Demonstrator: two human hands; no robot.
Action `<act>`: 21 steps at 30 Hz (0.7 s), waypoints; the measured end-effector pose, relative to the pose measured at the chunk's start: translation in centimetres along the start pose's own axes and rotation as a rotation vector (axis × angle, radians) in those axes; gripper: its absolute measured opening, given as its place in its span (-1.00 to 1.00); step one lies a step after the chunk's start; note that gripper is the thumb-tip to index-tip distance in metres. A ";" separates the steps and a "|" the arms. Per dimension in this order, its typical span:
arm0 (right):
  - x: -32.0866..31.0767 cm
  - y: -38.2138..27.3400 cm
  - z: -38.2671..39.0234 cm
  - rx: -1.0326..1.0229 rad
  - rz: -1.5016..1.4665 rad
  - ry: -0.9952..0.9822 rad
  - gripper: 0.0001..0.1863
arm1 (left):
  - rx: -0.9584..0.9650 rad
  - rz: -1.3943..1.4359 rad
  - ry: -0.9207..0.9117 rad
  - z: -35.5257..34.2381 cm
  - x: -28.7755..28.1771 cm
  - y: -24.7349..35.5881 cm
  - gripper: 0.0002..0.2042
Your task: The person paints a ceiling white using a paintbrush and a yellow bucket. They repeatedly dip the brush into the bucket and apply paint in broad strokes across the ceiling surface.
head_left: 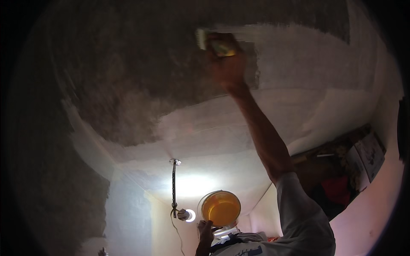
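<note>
Sleeve (301, 213) | right hand (227, 68) clenched round brush (201, 39), overhead | left hand (205, 232) gripping bucket (222, 196), lower

A pale, short-sleeved shirt (305, 228) (dark print (250, 251) on the fabric).

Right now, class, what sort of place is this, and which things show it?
Probably a room under renovation: the ceiling is patchy, dark and pale; the right hand holds a blurred brush, the left hand a tub.
</note>
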State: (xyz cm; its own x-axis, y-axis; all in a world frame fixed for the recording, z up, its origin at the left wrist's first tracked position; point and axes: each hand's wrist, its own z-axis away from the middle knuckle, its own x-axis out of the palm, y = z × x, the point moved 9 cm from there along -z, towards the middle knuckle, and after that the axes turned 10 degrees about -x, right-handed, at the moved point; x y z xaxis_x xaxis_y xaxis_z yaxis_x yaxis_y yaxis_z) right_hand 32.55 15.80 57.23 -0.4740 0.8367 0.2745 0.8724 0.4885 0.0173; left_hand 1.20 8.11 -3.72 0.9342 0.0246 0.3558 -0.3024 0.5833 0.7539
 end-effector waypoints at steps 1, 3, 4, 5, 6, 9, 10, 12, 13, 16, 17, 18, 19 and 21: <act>-1.3 2.1 0.0 0.093 -0.021 0.041 -0.80 | -0.002 0.004 -0.005 0.0 0.4 0.0 -0.74; -4.3 4.7 0.6 0.050 -0.007 0.005 -0.80 | -0.101 0.092 -0.043 1.3 4.0 -6.7 -0.74; -5.3 4.8 -0.6 0.023 0.042 0.036 -0.80 | -0.070 0.098 -0.049 0.2 4.2 -5.6 -0.74; -6.9 4.8 -1.2 0.009 0.111 0.048 -0.79 | -0.068 0.097 -0.053 0.2 4.3 -5.4 -0.74; -7.7 4.4 -1.7 -0.005 0.177 0.063 -0.79 | -0.073 0.095 -0.051 0.0 4.3 -5.0 -0.74; -7.0 1.2 -2.1 -0.136 0.365 0.028 -0.79 | -0.080 0.098 -0.041 -0.1 4.1 -4.4 -0.75; -6.1 0.5 -1.7 -0.111 0.347 0.027 -0.77 | -0.076 0.099 -0.036 -0.1 4.2 -4.3 -0.75; -3.0 -1.6 -0.8 -0.176 0.308 -0.024 -0.77 | -0.070 0.104 -0.024 0.2 4.1 -4.3 -0.75; -1.7 -2.5 -0.5 -0.214 0.296 -0.046 -0.77 | -0.067 0.099 -0.028 0.3 4.3 -4.0 -0.75; 2.2 -4.6 0.5 -0.244 0.261 -0.034 -0.75 | -0.074 0.097 -0.011 0.7 4.4 -3.6 -0.74; 3.3 -5.3 0.8 -0.248 0.246 -0.028 -0.74 | -0.083 0.098 -0.004 0.8 4.5 -3.7 -0.74; 4.2 -6.0 1.1 -0.252 0.269 -0.035 -0.66 | -0.080 0.101 0.001 0.8 4.5 -3.6 -0.74; 5.4 -6.5 1.3 -0.246 0.248 -0.069 -0.64 | -0.077 0.104 0.005 0.8 4.4 -3.5 -0.74; 7.5 -7.1 1.9 -0.233 0.212 -0.137 -0.59 | -0.072 0.111 0.007 0.6 4.2 -3.6 -0.74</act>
State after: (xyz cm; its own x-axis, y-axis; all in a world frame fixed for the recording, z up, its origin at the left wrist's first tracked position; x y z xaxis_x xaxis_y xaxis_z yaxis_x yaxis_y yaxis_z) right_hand 22.61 19.03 57.37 -0.2773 0.9466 0.1643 0.9496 0.2440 0.1970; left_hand 6.13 5.60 -4.61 0.8969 0.0978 0.4313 -0.3902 0.6337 0.6679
